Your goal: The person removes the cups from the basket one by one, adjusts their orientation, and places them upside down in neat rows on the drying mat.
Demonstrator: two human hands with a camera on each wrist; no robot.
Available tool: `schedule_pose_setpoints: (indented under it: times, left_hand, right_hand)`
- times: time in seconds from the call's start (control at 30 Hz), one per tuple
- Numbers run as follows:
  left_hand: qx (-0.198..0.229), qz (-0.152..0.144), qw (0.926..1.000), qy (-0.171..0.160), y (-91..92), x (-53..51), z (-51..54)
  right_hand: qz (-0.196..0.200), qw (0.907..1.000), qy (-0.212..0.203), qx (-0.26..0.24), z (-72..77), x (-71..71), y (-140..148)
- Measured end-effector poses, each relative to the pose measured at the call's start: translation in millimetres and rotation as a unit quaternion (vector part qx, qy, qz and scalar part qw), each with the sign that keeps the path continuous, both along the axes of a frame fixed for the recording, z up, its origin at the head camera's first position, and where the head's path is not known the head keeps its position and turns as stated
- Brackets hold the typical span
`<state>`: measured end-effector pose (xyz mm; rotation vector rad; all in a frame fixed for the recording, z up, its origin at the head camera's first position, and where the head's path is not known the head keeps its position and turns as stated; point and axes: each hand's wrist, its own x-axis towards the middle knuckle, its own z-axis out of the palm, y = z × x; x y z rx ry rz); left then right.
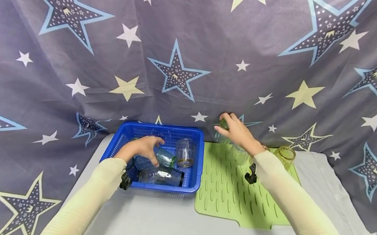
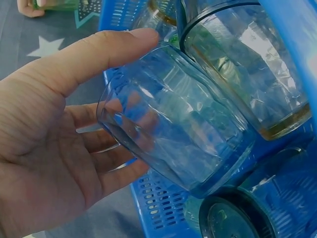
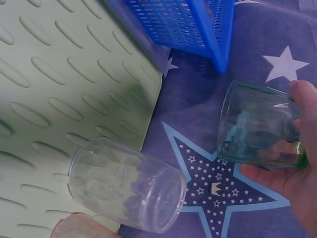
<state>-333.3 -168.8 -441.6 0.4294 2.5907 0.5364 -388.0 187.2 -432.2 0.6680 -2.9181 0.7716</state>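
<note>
My left hand [image 1: 144,147] is down in the blue basket [image 1: 200,162]. In the left wrist view, its thumb lies along a blue-tinted drinking glass [image 2: 178,119], and its fingers show through the glass on the far side. Beside that glass lie a clear tumbler with an amber base [image 2: 247,64] and a dark blue glass [image 2: 237,213]. My right hand [image 1: 237,131] grips a greenish glass [image 3: 260,124] by its green base, mouth turned down, over the back of the green drying mat [image 1: 221,192]. A clear glass [image 3: 126,186] stands upside down near that hand.
An amber glass [image 1: 285,156] stands at the mat's back right, with another partly hidden behind the right forearm. A clear glass with a dark base [image 1: 163,176] lies along the basket's front. A star-patterned curtain [image 1: 176,104] hangs close behind the white table [image 1: 161,224].
</note>
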Motion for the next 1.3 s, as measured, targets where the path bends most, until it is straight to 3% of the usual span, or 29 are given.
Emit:
schedule_pose_setpoints:
  times: [0.57,1.07,1.3]
  left_hand:
    - [-0.032,-0.024,0.9991,0.011,0.9,-0.4,-1.1]
    - [-0.047,-0.017,0.9986,0.017,0.7,-1.6,3.8]
    - [-0.056,-0.013,0.998,0.027,0.9,-1.2,6.6]
  right_hand:
    - [-0.013,0.9991,-0.039,-0.005,-33.4,-6.8,-8]
    - [-0.021,0.9989,-0.032,0.026,-51.4,-9.9,-12]
    - [-0.02,0.9979,-0.054,0.03,-60.0,-9.6,-13]
